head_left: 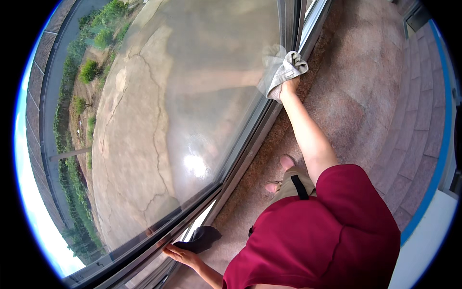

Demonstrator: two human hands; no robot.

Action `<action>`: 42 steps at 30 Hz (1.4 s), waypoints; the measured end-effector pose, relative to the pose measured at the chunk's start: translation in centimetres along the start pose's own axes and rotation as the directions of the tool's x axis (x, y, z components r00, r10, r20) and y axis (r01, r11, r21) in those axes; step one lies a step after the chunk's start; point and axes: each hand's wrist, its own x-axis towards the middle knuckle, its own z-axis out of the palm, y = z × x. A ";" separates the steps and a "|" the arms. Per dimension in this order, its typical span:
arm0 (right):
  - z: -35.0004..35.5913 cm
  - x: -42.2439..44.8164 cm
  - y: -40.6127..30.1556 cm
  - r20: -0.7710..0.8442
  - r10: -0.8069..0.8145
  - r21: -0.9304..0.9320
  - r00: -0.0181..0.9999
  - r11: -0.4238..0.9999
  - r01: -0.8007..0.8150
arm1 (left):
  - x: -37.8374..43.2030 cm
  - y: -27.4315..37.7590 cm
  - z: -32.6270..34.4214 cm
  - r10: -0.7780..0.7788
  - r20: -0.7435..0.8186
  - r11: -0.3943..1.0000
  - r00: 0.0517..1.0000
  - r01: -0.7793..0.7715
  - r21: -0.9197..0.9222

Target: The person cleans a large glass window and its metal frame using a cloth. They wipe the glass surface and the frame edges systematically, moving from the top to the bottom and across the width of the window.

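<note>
My right hand (pixel 289 87) grips a light grey cloth (pixel 286 74) against the glass pane (pixel 216 108), close to the upright window frame (pixel 287 25). The cloth is bunched over my fingers and hides most of them, and its reflection shows in the glass. My left hand (pixel 182 255) is low on the left, its fingertips at the edge of the metal window frame (pixel 158 249). A dark cloth (pixel 200 239) lies against the thumb side of that hand; whether the fingers hold it cannot be made out.
A bright glare and cloudy marks show on the pane. Beyond it are cracked concrete ground (pixel 126 144), shrubs (pixel 88 70) and a tiled roof (pixel 36 90). A reddish stone floor (pixel 346 90) lies under my pink shoes (pixel 287 162). A blue strip (pixel 442 119) borders the tiles at right.
</note>
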 end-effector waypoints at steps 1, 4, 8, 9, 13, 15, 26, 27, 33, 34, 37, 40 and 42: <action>-1.3 -2.8 1.0 -0.025 0.116 -0.102 0.993 0.988 -0.118 | -0.4 -0.2 -0.2 -0.014 -0.005 1.000 1.000 0.014 0.007; -4.6 -10.9 2.5 0.056 0.304 -0.341 0.951 0.901 -0.268 | -0.4 -0.9 -0.3 -0.009 -0.020 1.000 1.000 0.009 0.000; -4.3 -15.6 1.6 0.052 0.468 -0.147 0.882 0.877 -0.457 | 0.0 -2.0 -0.3 -0.019 -0.008 1.000 1.000 0.019 0.002; -3.4 -14.5 0.2 0.079 0.423 -0.085 0.903 0.905 -0.416 | -0.1 -2.4 -0.7 -0.047 0.000 0.999 0.999 0.047 0.007; 2.8 -10.6 -7.2 0.082 0.269 -0.111 0.960 0.959 -0.260 | -0.2 -2.7 -1.3 -0.012 0.005 0.999 1.000 0.012 0.045; 3.2 -7.2 -6.6 0.143 0.152 -0.097 0.978 0.986 -0.139 | 0.3 -2.0 -0.6 0.074 -0.005 0.997 0.997 -0.073 0.035; -8.9 -29.7 7.3 0.087 0.428 -0.352 0.900 0.858 -0.374 | 1.8 -4.2 -1.1 0.173 0.124 0.972 0.977 -0.148 -0.182; -9.7 -34.1 7.5 0.079 0.494 -0.387 0.866 0.815 -0.431 | 2.0 -4.2 -1.8 0.204 0.188 0.953 0.961 -0.152 -0.261; -8.1 -47.4 4.6 0.262 0.296 -0.190 0.919 0.949 -0.252 | 5.1 -4.6 -5.1 0.277 0.596 0.917 0.754 -0.021 -0.399; -7.1 -48.1 3.1 0.290 0.268 -0.171 0.919 0.959 -0.226 | 5.5 -4.1 -5.6 0.252 0.645 0.926 0.721 0.013 -0.376; -2.5 -52.0 -4.5 0.482 0.240 -0.174 0.843 0.969 -0.176 | 6.7 -4.3 -5.5 0.414 0.646 0.864 0.641 -0.053 -0.500; 0.7 -56.7 -8.6 0.784 -0.113 -0.072 0.610 0.960 0.271 | 7.2 -3.8 -5.7 0.502 0.584 0.835 0.638 -0.183 -0.519; 2.2 -58.6 -9.6 0.829 -0.395 0.068 0.395 0.774 0.630 | 7.3 -4.7 -5.4 0.568 0.480 0.798 0.668 -0.306 -0.519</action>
